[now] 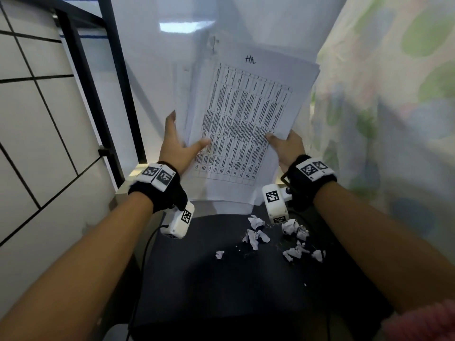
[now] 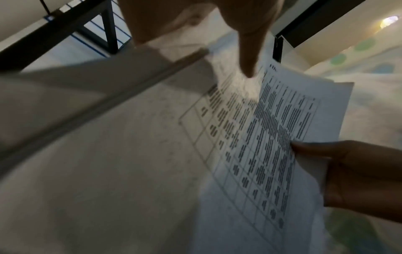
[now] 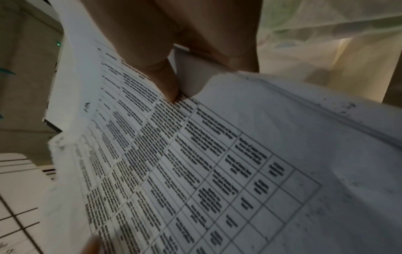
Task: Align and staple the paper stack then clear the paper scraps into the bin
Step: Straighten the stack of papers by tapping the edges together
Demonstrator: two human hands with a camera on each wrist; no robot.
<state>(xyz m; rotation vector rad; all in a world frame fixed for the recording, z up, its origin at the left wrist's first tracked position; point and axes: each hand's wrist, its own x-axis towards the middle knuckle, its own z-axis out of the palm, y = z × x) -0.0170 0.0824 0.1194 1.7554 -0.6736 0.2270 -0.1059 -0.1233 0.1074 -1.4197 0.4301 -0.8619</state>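
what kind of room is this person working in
Probably a home room, perhaps a bedroom, used as a workspace: a pastel-spotted curtain, a black metal frame beside a tiled floor, and a small dark table.

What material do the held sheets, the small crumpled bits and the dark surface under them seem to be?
Paper stack: thin white office paper, matte, printed with a black table; it bends between the left hand and right hand.
Paper scraps: apparently the same paper, crumpled, with print traces.
Dark surface: black and matte; whether fabric, plastic or something else, I cannot tell.
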